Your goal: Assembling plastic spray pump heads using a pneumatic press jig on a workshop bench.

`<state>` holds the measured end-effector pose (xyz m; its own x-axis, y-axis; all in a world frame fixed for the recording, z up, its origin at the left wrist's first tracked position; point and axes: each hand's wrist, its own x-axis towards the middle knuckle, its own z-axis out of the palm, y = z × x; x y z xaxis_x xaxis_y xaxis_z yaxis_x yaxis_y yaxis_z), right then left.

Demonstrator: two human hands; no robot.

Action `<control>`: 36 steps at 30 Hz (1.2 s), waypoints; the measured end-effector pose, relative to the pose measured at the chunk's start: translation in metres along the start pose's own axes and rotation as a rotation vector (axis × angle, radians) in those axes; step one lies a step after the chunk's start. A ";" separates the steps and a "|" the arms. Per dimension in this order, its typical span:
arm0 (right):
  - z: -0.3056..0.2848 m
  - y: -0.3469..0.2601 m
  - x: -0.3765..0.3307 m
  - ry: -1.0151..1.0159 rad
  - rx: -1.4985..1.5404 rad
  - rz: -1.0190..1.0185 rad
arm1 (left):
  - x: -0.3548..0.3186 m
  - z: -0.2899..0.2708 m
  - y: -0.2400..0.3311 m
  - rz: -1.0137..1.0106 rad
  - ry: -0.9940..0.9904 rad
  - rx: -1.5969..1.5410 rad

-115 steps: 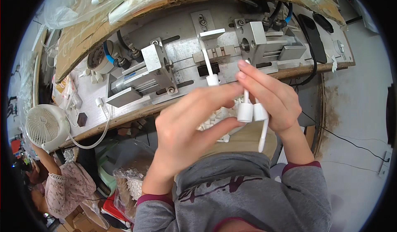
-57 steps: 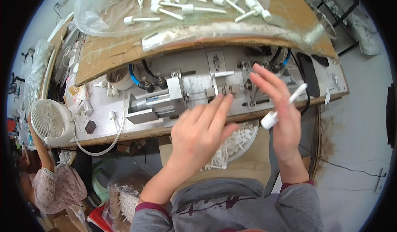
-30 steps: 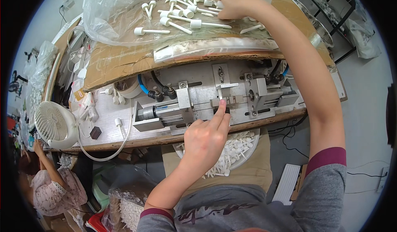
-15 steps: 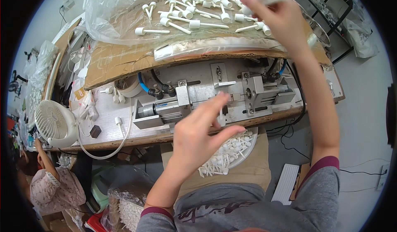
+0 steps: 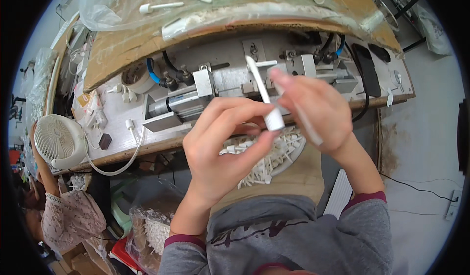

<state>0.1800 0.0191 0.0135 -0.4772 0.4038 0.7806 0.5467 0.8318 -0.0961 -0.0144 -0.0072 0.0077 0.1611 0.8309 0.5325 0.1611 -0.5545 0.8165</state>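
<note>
My left hand (image 5: 223, 147) pinches a white plastic pump part (image 5: 267, 96) by its round collar, its thin tube pointing up and away. My right hand (image 5: 316, 111) is close beside it, fingers curled on a second, blurred white tube (image 5: 306, 123) that slants down to the right. Both hands hover in front of the metal press fixture (image 5: 220, 81) on the bench. Below them a round tray (image 5: 264, 162) holds several loose white parts.
A clear plastic sheet (image 5: 230, 0) with several white pump parts lies on brown cardboard at the back. A small white fan (image 5: 58, 140) stands at the left. A bag of white parts (image 5: 152, 231) sits on the floor. Another person (image 5: 63, 211) is at the lower left.
My right hand came back down from the plastic sheet at the back and now meets my left hand in front of the fixture. My left hand now holds a white part.
</note>
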 end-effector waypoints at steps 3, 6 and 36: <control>-0.002 -0.005 -0.017 0.104 0.295 0.497 | -0.008 -0.001 -0.013 0.123 -0.092 0.392; -0.016 -0.010 -0.015 0.020 0.473 0.819 | -0.014 -0.001 -0.021 0.150 -0.236 0.718; 0.012 -0.017 -0.012 0.673 1.092 1.148 | 0.007 0.025 0.009 0.314 -0.136 0.515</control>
<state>0.1684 0.0048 -0.0018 0.2980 0.9502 0.0916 -0.4454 0.2232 -0.8670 0.0125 -0.0076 0.0132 0.3939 0.6300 0.6693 0.5298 -0.7507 0.3947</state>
